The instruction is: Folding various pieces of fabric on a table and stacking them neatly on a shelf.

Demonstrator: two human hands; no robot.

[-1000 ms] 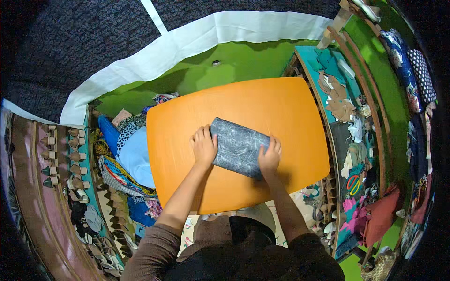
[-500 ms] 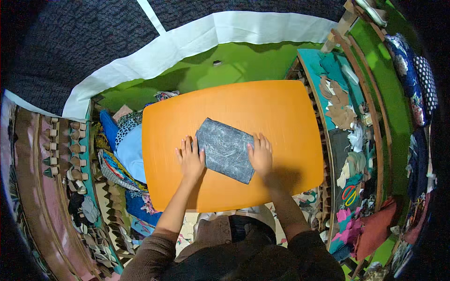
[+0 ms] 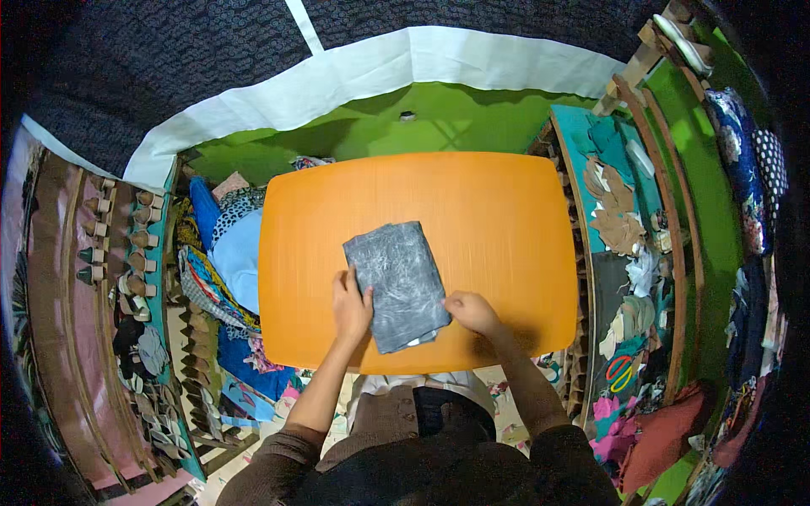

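A folded, mottled grey cloth point(image 3: 396, 282) lies slightly turned on the orange table point(image 3: 498, 219), reaching toward its front edge. Its left edge is held by my left hand point(image 3: 352, 308), with the thumb over the top and the other fingers along the side. On the opposite side, my right hand point(image 3: 474, 312) is closed in a pinch at the lower right edge. A bit of something white peeks out beneath the cloth's near edge. Whether the cloth is a garment, I cannot tell.
Racks with wooden shoe forms point(image 3: 143, 240) stand on the left, beside piled fabrics point(image 3: 236, 253). The right-hand shelf holds leather scraps point(image 3: 616, 219) and red-and-yellow scissors point(image 3: 620, 373). Behind the table rises a green wall point(image 3: 363, 139) under a white cloth border point(image 3: 337, 80).
The grey cloth has turned clockwise and come nearer to me. My right hand has gone from lying flat on its edge to pinching it; my left hand has moved slightly nearer.
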